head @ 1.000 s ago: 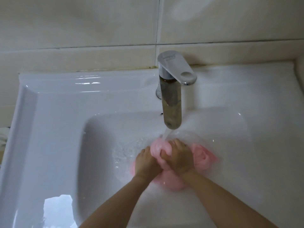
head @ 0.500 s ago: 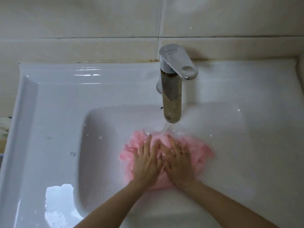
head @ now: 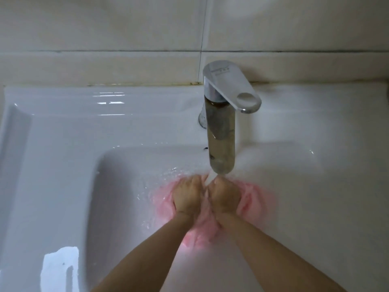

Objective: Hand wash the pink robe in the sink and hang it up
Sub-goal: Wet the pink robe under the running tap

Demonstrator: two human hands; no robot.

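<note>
The pink robe (head: 255,202) lies bunched and wet in the bowl of the white sink (head: 63,157), under the chrome tap (head: 223,131). Water runs from the spout onto the cloth between my hands. My left hand (head: 187,196) and my right hand (head: 225,196) sit side by side on the bundle, fingers curled down into the fabric, gripping it. Most of the robe is hidden beneath my hands and forearms.
The tap's flat lever (head: 233,89) points toward me and to the right, above the spout. Beige wall tiles (head: 105,28) rise right behind the sink's back ledge. A wide flat rim runs along the sink's left side.
Half a second ago my fingers were spread flat, pressing the robe down. Now both hands have curled into the cloth and moved slightly toward the water stream.
</note>
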